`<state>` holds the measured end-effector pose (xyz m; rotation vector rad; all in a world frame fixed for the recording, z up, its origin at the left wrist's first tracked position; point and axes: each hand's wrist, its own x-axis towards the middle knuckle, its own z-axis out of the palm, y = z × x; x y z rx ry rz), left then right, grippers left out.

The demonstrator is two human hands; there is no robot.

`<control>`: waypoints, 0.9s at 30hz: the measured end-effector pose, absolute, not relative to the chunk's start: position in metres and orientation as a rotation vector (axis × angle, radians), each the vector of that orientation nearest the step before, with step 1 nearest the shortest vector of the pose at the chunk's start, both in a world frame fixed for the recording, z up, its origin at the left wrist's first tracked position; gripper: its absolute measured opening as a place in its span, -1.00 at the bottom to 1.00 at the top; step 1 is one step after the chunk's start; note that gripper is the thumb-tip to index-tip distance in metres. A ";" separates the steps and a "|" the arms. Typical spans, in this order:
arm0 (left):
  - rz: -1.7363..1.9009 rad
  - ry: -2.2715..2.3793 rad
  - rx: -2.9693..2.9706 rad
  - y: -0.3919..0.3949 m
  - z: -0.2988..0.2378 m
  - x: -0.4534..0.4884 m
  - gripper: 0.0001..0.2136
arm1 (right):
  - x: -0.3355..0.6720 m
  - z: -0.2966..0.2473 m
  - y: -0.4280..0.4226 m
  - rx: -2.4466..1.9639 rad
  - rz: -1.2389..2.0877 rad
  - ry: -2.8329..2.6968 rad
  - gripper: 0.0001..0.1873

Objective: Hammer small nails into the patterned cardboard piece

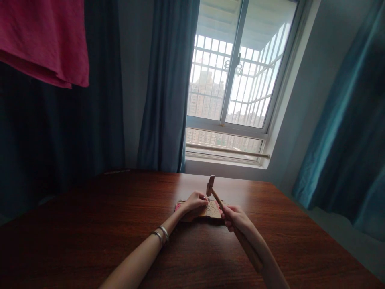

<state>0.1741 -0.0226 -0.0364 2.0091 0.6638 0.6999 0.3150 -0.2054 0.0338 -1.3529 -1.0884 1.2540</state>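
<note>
R hand (234, 218) is closed round the wooden handle of a small hammer (210, 185), head raised just above the board (214, 209) lying mid-table (90, 224). L hand (195, 200) pinches what looks like a nail (207, 199) upright on the board, fingertips right under the hammer head. Risk as I see it: a slightly off strike hits the fingers, or the nail bends or skips, bc the thin board isn't clamped.

Table (90, 224) bare left, right, near side; only small board (212, 210) mid-table blocks passage.

Reddish-brown table (90, 224), teal curtains (168, 88)
</note>
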 end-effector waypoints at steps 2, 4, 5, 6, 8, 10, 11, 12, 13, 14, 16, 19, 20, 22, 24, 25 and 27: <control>0.689 0.666 2.008 -0.025 -0.033 0.173 -0.73 | 0.316 0.035 -0.205 -1.339 1.265 -1.069 -0.48; 0.684 0.671 2.003 -0.026 -0.030 0.172 -0.73 | 0.316 0.035 -0.205 -1.332 1.265 -1.052 -0.48; 0.688 0.669 2.000 -0.026 -0.029 0.172 -0.73 | 0.316 0.035 -0.205 -1.329 1.265 -1.047 -0.49; 0.694 0.669 1.997 -0.026 -0.029 0.172 -0.73 | 0.316 0.035 -0.205 -1.327 1.263 -1.042 -0.49; 0.707 0.675 1.992 -0.025 -0.028 0.171 -0.72 | 0.316 0.035 -0.205 -1.325 1.260 -1.036 -0.50; 0.718 0.680 1.992 -0.023 -0.027 0.171 -0.70 | 0.316 0.035 -0.205 -1.328 1.260 -1.030 -0.51; 0.728 0.681 1.992 -0.022 -0.026 0.170 -0.69 | 0.316 0.035 -0.205 -1.328 1.260 -1.024 -0.52; 0.740 0.680 1.993 -0.020 -0.026 0.168 -0.68 | 0.316 0.035 -0.205 -1.325 1.260 -1.014 -0.53; 0.756 0.678 1.997 -0.019 -0.026 0.167 -0.67 | 0.316 0.034 -0.205 -1.320 1.261 -1.001 -0.54; 0.774 0.681 2.003 -0.017 -0.026 0.165 -0.66 | 0.316 0.034 -0.205 -1.316 1.265 -0.986 -0.55; 0.798 0.707 2.019 -0.015 -0.028 0.160 -0.65 | 0.316 0.034 -0.205 -1.312 1.272 -0.963 -0.57; 0.783 0.768 2.027 -0.014 -0.032 0.155 -0.65 | 0.316 0.034 -0.205 -1.330 1.271 -0.959 -0.59; 0.777 0.779 2.021 -0.013 -0.033 0.154 -0.65 | 0.315 0.034 -0.205 -1.337 1.266 -0.961 -0.59; 0.783 0.775 2.010 -0.013 -0.036 0.154 -0.65 | 0.314 0.035 -0.205 -1.342 1.258 -0.965 -0.58; 0.810 0.760 2.013 -0.013 -0.039 0.154 -0.66 | 0.313 0.035 -0.205 -1.338 1.254 -0.968 -0.57; 0.823 0.751 2.020 -0.013 -0.040 0.155 -0.67 | 0.312 0.035 -0.205 -1.333 1.256 -0.968 -0.56; 0.849 0.741 2.039 -0.013 -0.041 0.156 -0.69 | 0.311 0.036 -0.205 -1.328 1.262 -0.971 -0.55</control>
